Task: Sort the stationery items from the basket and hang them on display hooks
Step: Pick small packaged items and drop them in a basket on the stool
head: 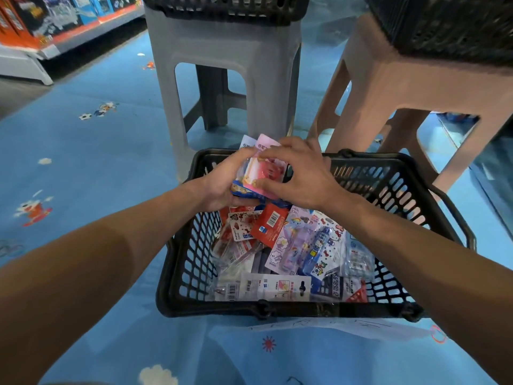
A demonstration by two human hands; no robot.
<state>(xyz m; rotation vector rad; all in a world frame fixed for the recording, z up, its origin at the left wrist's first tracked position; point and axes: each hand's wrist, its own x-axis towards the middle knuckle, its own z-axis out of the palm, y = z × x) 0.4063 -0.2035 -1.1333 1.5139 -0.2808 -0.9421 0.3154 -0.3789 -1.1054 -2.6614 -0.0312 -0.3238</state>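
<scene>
A black plastic basket (191, 262) sits on the blue floor in front of me, filled with several carded stationery packs (299, 245). Above its far end I hold a small stack of packs (261, 173), pink and blue cards with a red item on top. My left hand (222, 184) cups the stack from the left and underneath. My right hand (302, 173) closes on it from the right, fingers across the top and thumb at the near edge. No display hooks are in view.
A grey stool (222, 65) and a pinkish stool (402, 84) stand just beyond the basket, each carrying a black basket (227, 9). A store shelf (55, 26) with boxed goods runs along the far left. A white paper (347, 327) lies under the near rim.
</scene>
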